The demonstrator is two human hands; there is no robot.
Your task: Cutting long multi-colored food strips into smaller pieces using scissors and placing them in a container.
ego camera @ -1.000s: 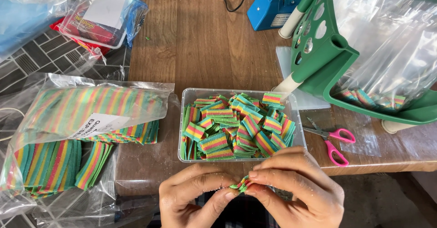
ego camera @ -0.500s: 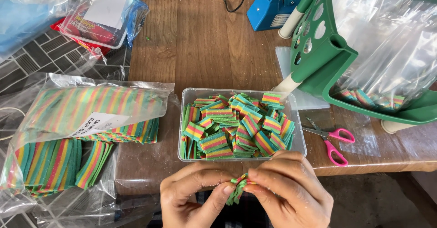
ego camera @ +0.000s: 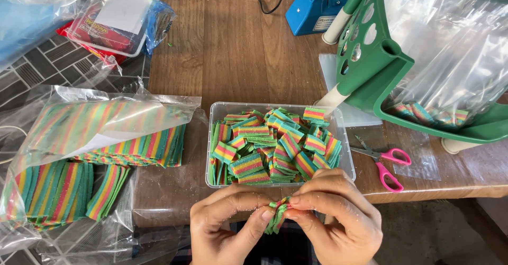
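Pinching a small stack of rainbow candy strips between both hands at the 6 o'clock edge of the view, just below the table edge. Left hand sitting at about 7 o'clock of the stack, thumb and fingers closed together on its left side. Right hand sitting at about 4 o'clock of the stack, fingers curled and clamped on its right side, fingertips touching the top of the strips. Stack hanging upright between the two thumbs, lower end pointing down toward 6 o'clock.

Lying directly at 12 o'clock from the hands, touching distance from the knuckles: a clear plastic tray full of cut rainbow pieces. Resting at 3 o'clock of the tray, pink-handled scissors on the wooden table. Standing at 1 o'clock, a green bag holder keeping a clear bag open, some candy pieces showing at the bottom. Lying at 9 o'clock, large clear bags of long rainbow strips. Sitting at 12 o'clock far back, a blue device.
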